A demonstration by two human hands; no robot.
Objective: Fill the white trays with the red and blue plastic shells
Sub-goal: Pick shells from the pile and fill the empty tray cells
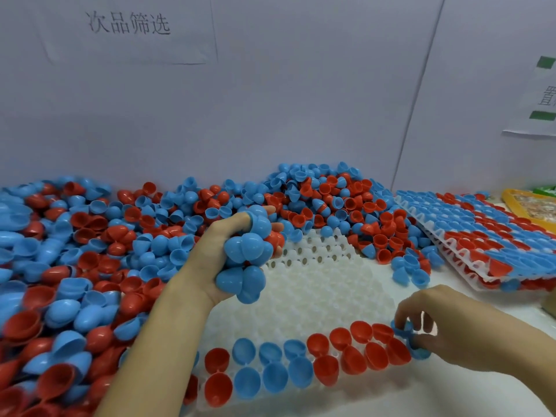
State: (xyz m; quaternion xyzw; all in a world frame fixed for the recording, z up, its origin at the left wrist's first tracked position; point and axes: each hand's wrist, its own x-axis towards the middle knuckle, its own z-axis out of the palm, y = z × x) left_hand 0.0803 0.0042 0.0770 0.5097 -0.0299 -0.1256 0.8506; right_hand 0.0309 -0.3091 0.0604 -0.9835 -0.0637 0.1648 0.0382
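A white tray point(319, 284) with rows of pegs lies in front of me. Its two nearest rows carry red shells point(355, 353) and blue shells point(270, 371). My left hand point(219, 251) hovers above the tray's left side and grips a bunch of several blue shells point(246, 260) with at least one red one. My right hand point(451, 332) is at the tray's near right corner, its fingers pinching a blue shell point(416, 350) at the end of the row. A big loose heap of red and blue shells point(90, 251) covers the table to the left and behind.
A stack of filled white trays point(493, 251) stands at the right. Behind it lies a yellow tray point(529, 203). A pale wall with paper signs rises right behind the heap. Bare white tabletop point(451, 392) shows at the near right.
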